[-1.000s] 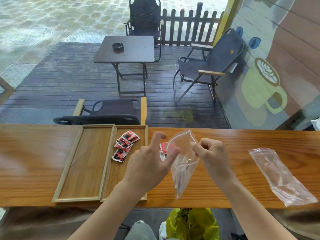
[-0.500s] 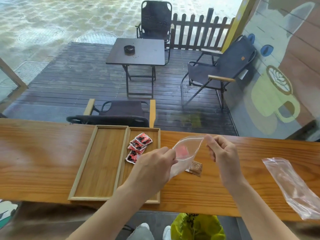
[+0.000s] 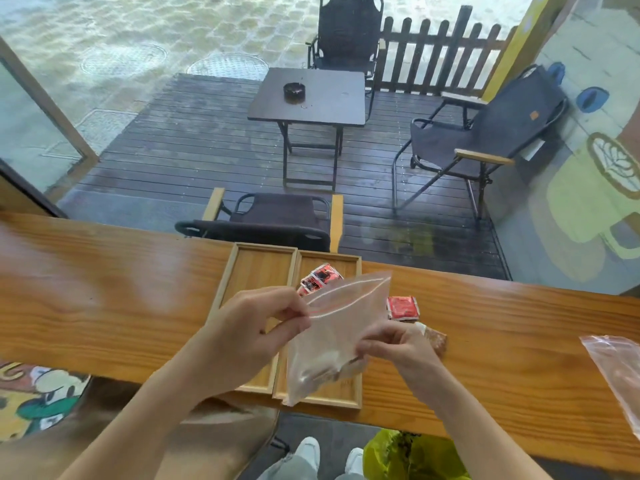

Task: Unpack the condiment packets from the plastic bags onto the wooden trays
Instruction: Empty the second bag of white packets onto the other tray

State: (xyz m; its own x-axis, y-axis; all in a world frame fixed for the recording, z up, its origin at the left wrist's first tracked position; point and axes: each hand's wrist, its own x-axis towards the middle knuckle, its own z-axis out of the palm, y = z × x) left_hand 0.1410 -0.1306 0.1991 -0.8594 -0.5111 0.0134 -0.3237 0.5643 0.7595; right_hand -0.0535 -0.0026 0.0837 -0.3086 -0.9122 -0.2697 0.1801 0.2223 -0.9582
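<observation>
Both of my hands hold a clear zip bag (image 3: pixel 332 334) above the right wooden tray (image 3: pixel 353 401). My left hand (image 3: pixel 252 330) pinches the bag's red-lined top edge; my right hand (image 3: pixel 394 348) grips its right side lower down. Something pale and brownish lies in the bag's bottom. Red and black condiment packets (image 3: pixel 320 277) lie at the far end of the right tray, partly hidden by the bag. The left wooden tray (image 3: pixel 256 268) holds nothing. A red packet (image 3: pixel 401 307) and a brown packet (image 3: pixel 437 342) lie on the counter beside the trays.
The long wooden counter (image 3: pixel 104 306) carries a second clear plastic bag (image 3: pixel 620 379) at the far right edge. Below the counter are a yellow-green bag (image 3: pixel 408 459) and my shoes. Beyond it are dark folding chairs and a small table on a wet deck.
The bag has swung from the counter right of the trays to over the right tray. My right hand dropped from the bag's top corner to its side. The red packet now lies on the counter.
</observation>
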